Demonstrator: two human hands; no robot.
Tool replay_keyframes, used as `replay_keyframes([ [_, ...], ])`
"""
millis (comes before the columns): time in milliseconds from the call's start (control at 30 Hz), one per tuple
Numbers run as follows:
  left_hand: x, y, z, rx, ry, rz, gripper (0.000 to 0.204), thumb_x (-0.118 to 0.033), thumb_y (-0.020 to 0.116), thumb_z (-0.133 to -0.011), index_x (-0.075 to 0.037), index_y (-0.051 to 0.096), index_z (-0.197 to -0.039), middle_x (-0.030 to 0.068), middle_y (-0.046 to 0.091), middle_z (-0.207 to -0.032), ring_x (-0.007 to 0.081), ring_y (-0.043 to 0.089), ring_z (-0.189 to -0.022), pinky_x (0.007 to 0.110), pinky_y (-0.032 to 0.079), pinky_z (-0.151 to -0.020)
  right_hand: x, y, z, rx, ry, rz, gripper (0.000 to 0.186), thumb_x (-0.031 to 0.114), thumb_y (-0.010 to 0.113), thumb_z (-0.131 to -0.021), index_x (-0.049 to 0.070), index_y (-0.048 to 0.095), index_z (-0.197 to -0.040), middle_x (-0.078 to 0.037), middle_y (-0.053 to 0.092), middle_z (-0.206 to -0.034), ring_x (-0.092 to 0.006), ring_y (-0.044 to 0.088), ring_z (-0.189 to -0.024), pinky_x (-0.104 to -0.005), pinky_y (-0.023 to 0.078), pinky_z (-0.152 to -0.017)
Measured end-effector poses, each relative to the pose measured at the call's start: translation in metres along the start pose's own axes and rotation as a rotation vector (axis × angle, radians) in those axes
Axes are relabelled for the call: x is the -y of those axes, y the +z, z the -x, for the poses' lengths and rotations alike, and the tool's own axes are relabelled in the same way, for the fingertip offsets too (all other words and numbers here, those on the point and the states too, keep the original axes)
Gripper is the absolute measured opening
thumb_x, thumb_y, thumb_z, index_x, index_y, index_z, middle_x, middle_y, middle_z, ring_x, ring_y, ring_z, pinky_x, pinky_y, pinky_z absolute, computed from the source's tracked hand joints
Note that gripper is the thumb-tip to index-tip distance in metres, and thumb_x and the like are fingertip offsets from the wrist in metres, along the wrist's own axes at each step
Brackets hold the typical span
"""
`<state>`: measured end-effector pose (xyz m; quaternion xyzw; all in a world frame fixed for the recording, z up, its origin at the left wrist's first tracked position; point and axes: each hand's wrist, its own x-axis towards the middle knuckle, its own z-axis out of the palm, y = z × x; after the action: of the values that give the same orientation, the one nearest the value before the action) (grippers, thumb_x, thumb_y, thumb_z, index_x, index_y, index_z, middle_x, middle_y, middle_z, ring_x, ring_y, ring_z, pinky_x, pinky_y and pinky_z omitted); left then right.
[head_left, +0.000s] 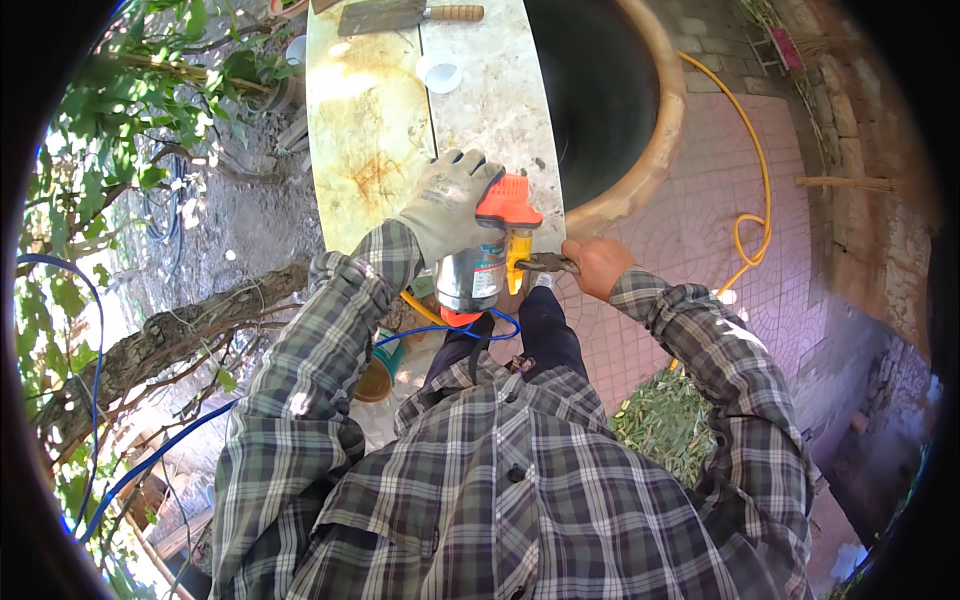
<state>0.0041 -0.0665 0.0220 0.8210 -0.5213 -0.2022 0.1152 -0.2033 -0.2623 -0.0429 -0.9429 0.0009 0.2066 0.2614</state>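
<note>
My left hand [450, 205], in a pale work glove, is wrapped over the top of a submersible pump [470, 275]. The pump has a shiny metal body and orange-red ends, and is held at the near edge of the board. From its orange head [512, 200] a yellow fitting [518, 255] sticks down along the right side. Bare and closed, my right hand [602, 266] holds dark metal pliers [545, 262], whose jaws meet the yellow fitting. My palm hides the handles, and the left glove covers part of the pump's top.
A cleaver [400, 15] and a white round lid [443, 77] lie on the stained board [370, 130]. Right of it stands a large jar [672, 110] with a dark mouth. A yellow hose [765, 180] loops over the paving. A blue cable [150, 462] and a thick branch [180, 325] are at left.
</note>
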Motion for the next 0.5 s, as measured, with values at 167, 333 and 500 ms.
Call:
replay_keyframes([
  [167, -0.016, -0.018, -0.006, 0.131, -0.011, -0.061, 0.069, -0.040, 0.078, -0.071, -0.008, 0.057, -0.128, 0.0134, 0.054, -0.119, 0.0318, 0.052, -0.114, 0.044, 0.043, -0.098, 0.005, -0.005, 0.012, 0.051, 0.029, -0.007, 0.012, 0.010, 0.056, -0.081, 0.005, 0.063, -0.091, -0.022, 0.067, -0.081, -0.0412, 0.066, -0.079, -0.0530, 0.051, -0.069],
  [333, -0.013, -0.008, -0.005, 0.129, -0.043, -0.084, 0.073, -0.041, 0.079, -0.070, -0.006, 0.055, -0.129, 0.0141, 0.053, -0.118, 0.0334, 0.050, -0.116, 0.044, 0.043, -0.098, 0.034, -0.053, 0.016, 0.229, 0.179, 0.091, 0.018, 0.009, 0.056, -0.081, 0.006, 0.068, -0.094, -0.021, 0.070, -0.085, -0.0397, 0.068, -0.082, -0.0511, 0.053, -0.073],
  [500, -0.022, -0.014, -0.010, 0.124, -0.073, -0.118, 0.066, -0.042, 0.076, -0.075, -0.010, 0.057, -0.129, 0.0111, 0.055, -0.120, 0.0303, 0.051, -0.117, 0.044, 0.042, -0.099, 0.011, -0.033, 0.010, 0.164, 0.158, 0.066, 0.020, 0.010, 0.054, -0.084, 0.007, 0.069, -0.097, -0.020, 0.069, -0.087, -0.0395, 0.067, -0.083, -0.0508, 0.052, -0.073],
])
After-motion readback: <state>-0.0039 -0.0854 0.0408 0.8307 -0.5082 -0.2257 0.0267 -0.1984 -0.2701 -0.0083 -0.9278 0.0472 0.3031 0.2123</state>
